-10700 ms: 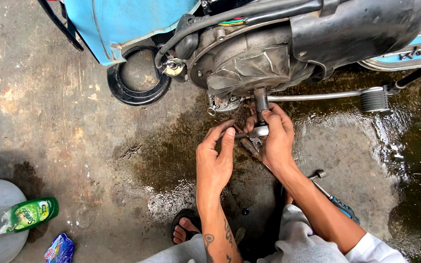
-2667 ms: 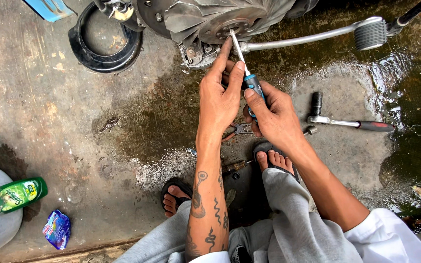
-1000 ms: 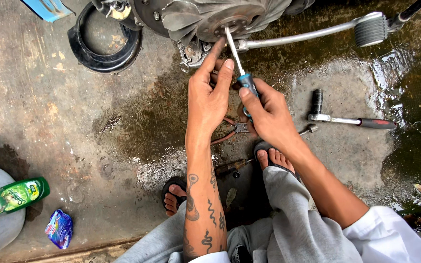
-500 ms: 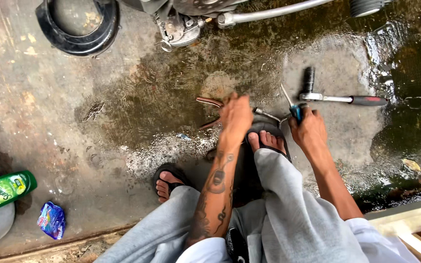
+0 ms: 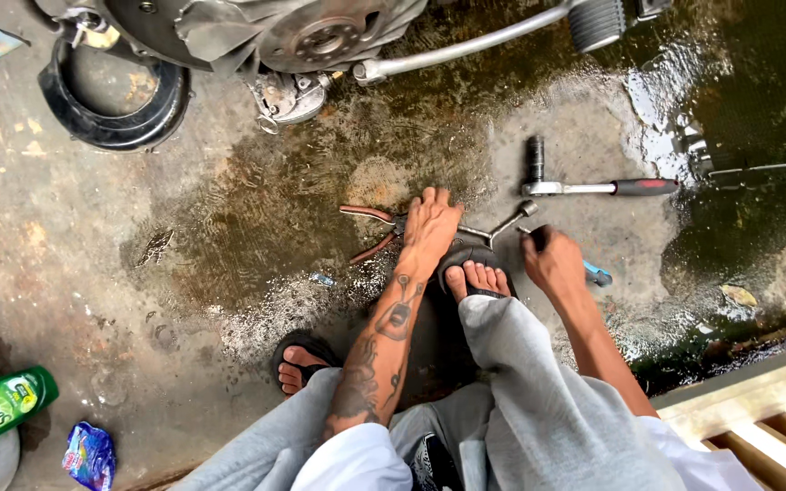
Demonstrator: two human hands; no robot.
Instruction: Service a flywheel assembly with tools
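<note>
While both hands are down on the wet concrete, nothing is touching the engine [image 5: 284, 36], which hangs at 12 o'clock.

Head view. Left hand [image 5: 431, 227], fingers spread flat, rests on a pair of pliers [image 5: 370, 232] with reddish-brown grips; palm covers the jaws end, so whether it has closed on them I cannot tell. Right hand [image 5: 552, 259] at 3 o'clock of the left, curled round a screwdriver [image 5: 593, 271]; blue handle end sticks out past the knuckles, the shaft tip shows at the thumb side. Firm fist, tool held.

Ratchet [image 5: 593, 187] with a dark-red grip and socket lies apart at 1 o'clock of the right hand, untouched. A small bent wrench [image 5: 507, 221] lies between the hands, by the right foot's sandal [image 5: 470, 255].

Rubber ring [image 5: 111, 105] lies off the machine at 10 o'clock. Green bottle [image 5: 2, 405] and blue wrapper [image 5: 88, 452] at 8 o'clock.

Judgement: work on the engine appears paused mid-way, at a tool change; cover parts look still off, refitting left.
</note>
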